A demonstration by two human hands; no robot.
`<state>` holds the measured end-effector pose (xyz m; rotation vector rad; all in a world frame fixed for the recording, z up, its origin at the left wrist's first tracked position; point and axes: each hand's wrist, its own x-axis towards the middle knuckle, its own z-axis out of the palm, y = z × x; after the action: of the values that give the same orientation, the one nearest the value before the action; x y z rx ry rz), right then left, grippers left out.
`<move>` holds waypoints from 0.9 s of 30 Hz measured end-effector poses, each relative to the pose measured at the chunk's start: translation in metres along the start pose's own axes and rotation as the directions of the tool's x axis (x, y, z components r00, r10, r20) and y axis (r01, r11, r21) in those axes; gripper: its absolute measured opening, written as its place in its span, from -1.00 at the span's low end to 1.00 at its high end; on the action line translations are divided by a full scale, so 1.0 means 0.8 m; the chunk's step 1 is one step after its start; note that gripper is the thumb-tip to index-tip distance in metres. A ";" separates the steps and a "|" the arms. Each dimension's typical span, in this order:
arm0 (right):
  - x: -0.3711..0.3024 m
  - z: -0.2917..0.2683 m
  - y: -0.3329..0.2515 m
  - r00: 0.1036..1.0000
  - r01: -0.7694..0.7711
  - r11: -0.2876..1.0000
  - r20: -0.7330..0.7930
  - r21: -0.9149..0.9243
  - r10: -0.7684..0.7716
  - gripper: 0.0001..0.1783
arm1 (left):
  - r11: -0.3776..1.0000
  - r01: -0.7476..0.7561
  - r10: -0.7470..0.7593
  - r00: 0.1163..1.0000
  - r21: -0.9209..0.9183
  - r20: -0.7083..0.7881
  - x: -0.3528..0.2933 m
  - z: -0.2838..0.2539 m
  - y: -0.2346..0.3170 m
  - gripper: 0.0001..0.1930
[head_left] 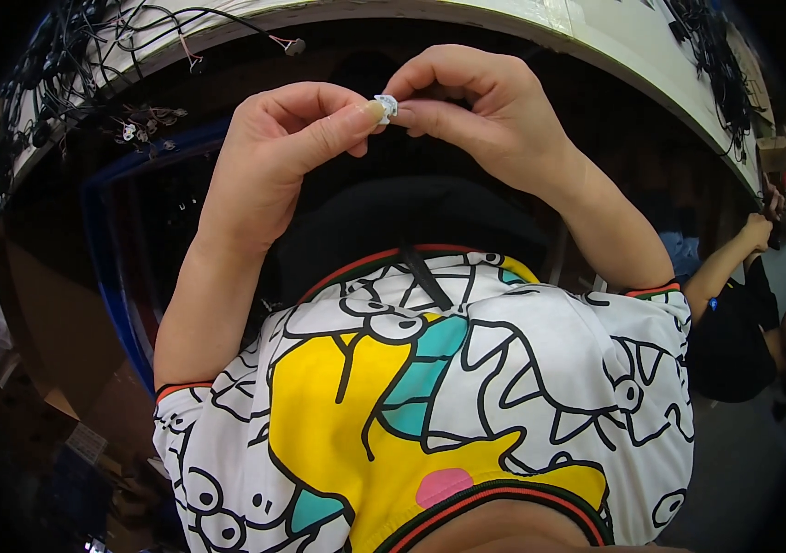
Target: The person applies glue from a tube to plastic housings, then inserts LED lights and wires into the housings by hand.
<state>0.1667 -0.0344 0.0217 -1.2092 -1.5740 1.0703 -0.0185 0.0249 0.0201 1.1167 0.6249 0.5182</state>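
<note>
Both my hands meet in front of me, just short of the table edge, around a small white piece (386,108). My left hand (305,129) pinches it between thumb and forefinger from the left. From the right, the thumb and forefinger of my right hand (480,106) close on its other side. The piece looks like a small plastic part with some marks on it; its exact kind is too small to make out, and the fingertips cover much of it.
Black cables with small connectors (293,46) lie on the white table (467,13) and hang over its left edge. More cables (720,74) bunch at the right. A blue-rimmed bin (103,240) stands below left, near cardboard (52,304). Another person's arm (729,253) shows at the right.
</note>
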 end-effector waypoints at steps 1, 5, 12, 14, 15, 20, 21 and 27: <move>0.001 0.000 0.000 1.000 0.002 1.000 0.000 -0.002 -0.002 -0.88 | 1.000 -0.011 0.011 1.000 0.029 0.014 0.000 0.000 0.002 -0.82; 0.005 -0.003 0.001 0.993 -0.112 0.992 0.030 0.052 0.111 -0.83 | 0.997 -0.040 0.045 0.997 0.069 -0.064 0.003 -0.001 0.007 -0.82; 0.008 -0.004 0.013 0.915 -0.261 0.557 0.018 0.788 0.404 -0.82 | 0.932 -0.330 0.331 0.943 0.149 0.024 0.020 0.021 -0.074 -0.28; 0.004 -0.005 0.003 0.926 -0.186 0.554 -0.043 0.812 0.374 -0.87 | 0.954 -0.292 0.289 0.956 -0.063 -0.044 0.020 0.043 -0.077 -0.38; 0.005 -0.010 -0.007 0.942 -0.125 0.638 -0.112 0.760 0.318 -0.89 | 0.939 -0.329 0.329 0.944 -0.100 -0.026 0.023 0.043 -0.076 -0.45; -0.001 -0.043 -0.025 0.812 0.483 0.822 -0.197 -0.303 -0.550 -0.97 | 0.802 -0.358 0.374 0.925 -0.477 -0.066 0.049 0.060 -0.020 -0.61; 0.001 -0.046 -0.025 0.736 0.568 0.691 -0.102 -0.447 -0.670 -0.93 | 0.820 -0.371 0.401 0.916 -0.435 -0.026 0.050 0.058 -0.018 -0.63; 0.014 -0.094 -0.027 0.721 0.545 0.419 0.150 -0.726 -0.676 -0.81 | 0.891 -0.337 0.282 0.936 -0.304 -0.213 0.062 0.058 -0.003 -0.89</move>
<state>0.2319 -0.0175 0.0636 -0.9785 -2.1489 -0.2233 0.0493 0.0267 0.0224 0.8542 0.4756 0.9662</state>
